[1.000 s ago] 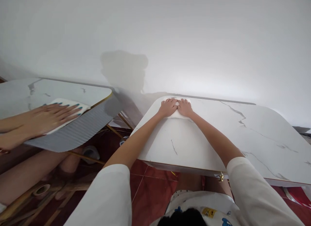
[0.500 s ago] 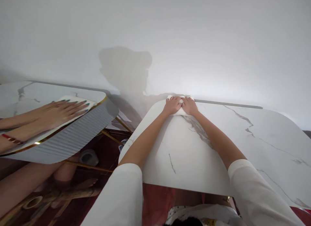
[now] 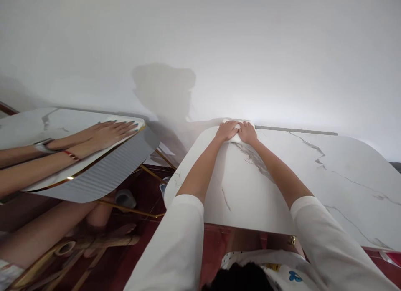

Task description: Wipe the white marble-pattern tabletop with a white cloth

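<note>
My left hand [image 3: 227, 131] lies palm down, fingers stretched out, on a folded white cloth [image 3: 232, 139] at the far edge of a white marbled table [image 3: 247, 195]. Beside it, my right hand [image 3: 247, 132] presses flat on the same cloth, its fingers also extended. The two hands nearly meet at the thumbs. Both arms reach straight forward across the tabletop. Most of the cloth is hidden under my palms; its edges show around the fingers, close to the wall.
At left, a co-worker's hands [image 3: 109, 134] rest on another white cloth [image 3: 139, 123] on a second marbled table [image 3: 21, 124] with a gold edge and ribbed grey side. A white wall [image 3: 266, 53] rises behind both tables. Below are a wooden chair [image 3: 106, 242] and dark red floor [image 3: 150, 234].
My hands and the cloth have shifted slightly toward the wall. The co-worker's hands have slid with their cloth toward the rounded corner of their table. The view has shifted a little.
</note>
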Demonstrator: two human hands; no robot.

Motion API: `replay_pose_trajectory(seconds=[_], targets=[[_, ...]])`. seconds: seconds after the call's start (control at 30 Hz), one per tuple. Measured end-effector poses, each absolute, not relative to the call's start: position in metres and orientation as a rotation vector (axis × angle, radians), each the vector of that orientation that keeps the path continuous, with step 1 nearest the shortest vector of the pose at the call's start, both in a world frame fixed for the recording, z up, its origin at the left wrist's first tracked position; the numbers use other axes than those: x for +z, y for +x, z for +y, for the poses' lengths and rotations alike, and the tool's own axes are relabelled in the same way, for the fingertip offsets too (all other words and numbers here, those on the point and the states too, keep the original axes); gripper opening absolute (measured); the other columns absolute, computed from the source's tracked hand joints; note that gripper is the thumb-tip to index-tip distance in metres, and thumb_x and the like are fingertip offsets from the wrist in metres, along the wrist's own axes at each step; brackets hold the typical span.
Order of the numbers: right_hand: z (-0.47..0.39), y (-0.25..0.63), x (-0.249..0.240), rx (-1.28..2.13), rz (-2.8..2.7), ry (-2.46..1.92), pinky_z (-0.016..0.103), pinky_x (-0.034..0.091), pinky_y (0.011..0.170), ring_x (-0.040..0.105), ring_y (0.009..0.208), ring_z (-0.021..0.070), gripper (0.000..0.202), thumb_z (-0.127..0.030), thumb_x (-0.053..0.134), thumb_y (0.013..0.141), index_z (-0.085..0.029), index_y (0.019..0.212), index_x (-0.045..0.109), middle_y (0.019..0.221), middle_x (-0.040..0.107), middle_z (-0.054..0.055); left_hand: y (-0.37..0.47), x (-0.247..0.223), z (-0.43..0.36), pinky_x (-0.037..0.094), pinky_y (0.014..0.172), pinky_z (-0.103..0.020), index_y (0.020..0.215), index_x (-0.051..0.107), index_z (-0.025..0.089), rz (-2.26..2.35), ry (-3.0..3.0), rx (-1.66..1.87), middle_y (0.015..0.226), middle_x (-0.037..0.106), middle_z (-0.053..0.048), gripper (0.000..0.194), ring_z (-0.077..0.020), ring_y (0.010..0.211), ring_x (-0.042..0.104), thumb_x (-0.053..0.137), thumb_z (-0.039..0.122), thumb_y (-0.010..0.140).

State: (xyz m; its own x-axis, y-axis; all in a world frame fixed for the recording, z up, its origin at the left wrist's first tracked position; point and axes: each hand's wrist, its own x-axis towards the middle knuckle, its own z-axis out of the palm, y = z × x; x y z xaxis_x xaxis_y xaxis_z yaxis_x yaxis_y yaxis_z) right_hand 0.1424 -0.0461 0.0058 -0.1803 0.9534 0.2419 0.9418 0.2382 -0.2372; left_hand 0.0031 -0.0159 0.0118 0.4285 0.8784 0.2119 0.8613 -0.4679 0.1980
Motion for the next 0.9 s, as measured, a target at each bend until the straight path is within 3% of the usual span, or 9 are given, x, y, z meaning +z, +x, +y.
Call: replay_pose_trajectory(seconds=[0.5, 0.9], targets=[[-0.108, 0.142, 0.003, 0.091, -2.188, -1.815, 0.054, 0.022, 0.114, 0.025, 0.146, 0.0359, 0.057, -0.025, 0.024, 0.097, -0.007, 0.151, 0.033, 0.159, 0.031, 0.018, -0.001, 0.008, -0.074, 0.028, 0.114, -0.046, 0.142, 0.045, 0.025, 1.472, 2.616, 0.450, 0.150, 0.047, -0.005, 0.052, -0.0248, 0.139, 0.038, 0.032, 0.029, 0.092], [-0.184, 0.122, 0.002, 0.022, -2.178, -1.788, 0.052, 0.025, 0.114, 0.030, 0.143, 0.0391, 0.055, -0.024, 0.028, 0.097, -0.004, 0.147, 0.038, 0.155, 0.036, 0.021, -0.020, 0.012, -0.149, 0.029, 0.114, -0.044, 0.143, 0.044, 0.026, 1.483, 2.671, 0.395, 0.151, 0.045, -0.005, 0.054, -0.0248, 0.140, 0.037, 0.033, 0.027, 0.090]])
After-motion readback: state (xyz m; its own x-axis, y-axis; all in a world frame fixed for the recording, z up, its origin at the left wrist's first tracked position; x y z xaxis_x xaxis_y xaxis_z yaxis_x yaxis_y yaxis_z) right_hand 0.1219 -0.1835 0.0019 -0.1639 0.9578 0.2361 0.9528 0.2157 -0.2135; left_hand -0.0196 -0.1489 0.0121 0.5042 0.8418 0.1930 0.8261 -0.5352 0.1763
